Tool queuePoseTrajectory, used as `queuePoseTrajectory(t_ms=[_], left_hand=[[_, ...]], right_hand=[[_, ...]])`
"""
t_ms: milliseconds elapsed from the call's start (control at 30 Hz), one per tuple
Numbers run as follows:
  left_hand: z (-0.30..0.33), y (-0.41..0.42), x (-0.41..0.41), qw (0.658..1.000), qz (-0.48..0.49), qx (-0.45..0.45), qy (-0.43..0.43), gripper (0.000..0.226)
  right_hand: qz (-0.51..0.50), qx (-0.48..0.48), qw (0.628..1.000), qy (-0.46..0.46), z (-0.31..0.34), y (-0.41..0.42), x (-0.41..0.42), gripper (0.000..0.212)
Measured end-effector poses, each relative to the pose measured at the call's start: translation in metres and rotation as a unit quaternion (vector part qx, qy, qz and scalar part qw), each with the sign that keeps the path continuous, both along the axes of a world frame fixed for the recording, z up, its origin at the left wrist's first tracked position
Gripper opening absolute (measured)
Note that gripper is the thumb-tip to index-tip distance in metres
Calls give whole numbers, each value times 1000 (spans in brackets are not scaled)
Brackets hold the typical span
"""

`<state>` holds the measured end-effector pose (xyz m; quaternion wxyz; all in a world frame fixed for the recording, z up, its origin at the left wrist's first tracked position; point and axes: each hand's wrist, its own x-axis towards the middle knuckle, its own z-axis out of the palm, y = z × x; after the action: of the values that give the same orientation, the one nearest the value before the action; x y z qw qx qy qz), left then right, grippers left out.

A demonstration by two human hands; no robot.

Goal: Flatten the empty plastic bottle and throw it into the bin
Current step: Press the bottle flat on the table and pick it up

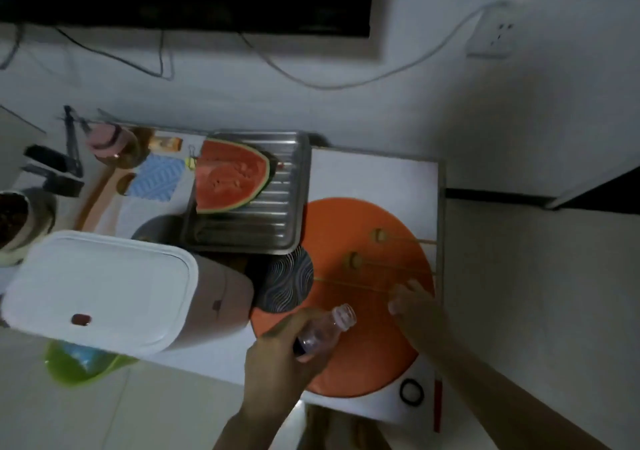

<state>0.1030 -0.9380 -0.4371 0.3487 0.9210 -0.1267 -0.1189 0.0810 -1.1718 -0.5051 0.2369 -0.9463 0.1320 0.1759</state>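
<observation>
A dim room with a pale wall, a dark screen and loose cables above, holds a white table (374,172) crowded along its left and far sides. The person's left hand (277,356) is wrapped around the body of the clear, uncapped plastic bottle (329,328), holding it tilted over the near-left part of a round orange plastic tray (363,363), neck pointing up and to the right; the bottle looks whole and not yet crushed, so the grip seems meant to steady it for a squeeze. The right hand (412,307) hovers just to the right of the mouth with fingers loosely spread, holding nothing, likely ready to come in and press from the other end. The white rectangular bin with a closed lid (104,287) stands just left of the bottle, near enough for a short swing, though its lid would have to open first. Room is tight on the left: a dark patterned round mat (284,283) lies between bin and tray, and a ribbed steel tray (291,214) carrying a cut watermelon slice (228,179) sits just beyond. Thin wooden skewers (381,266) lie across the orange tray on its far side, close to the right hand's fingertips, so pressing down there risks knocking them. The freest space is the near edge of the table and the floor to the right.
</observation>
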Motion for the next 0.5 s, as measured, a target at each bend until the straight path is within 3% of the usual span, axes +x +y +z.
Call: queuePoseTrajectory(t_ms=[333, 433, 500], left_hand=[[-112, -12, 16, 998, -9, 54, 32, 46], [-132, -14, 20, 997, -14, 76, 18, 48], [-142, -17, 21, 995, -24, 98, -2, 50]], right_hand=[[-43, 9, 998, 34, -82, 4, -4, 8], [-50, 28, 998, 29, -93, -3, -2, 1], [-59, 40, 997, 23, -101, -6, -3, 7]])
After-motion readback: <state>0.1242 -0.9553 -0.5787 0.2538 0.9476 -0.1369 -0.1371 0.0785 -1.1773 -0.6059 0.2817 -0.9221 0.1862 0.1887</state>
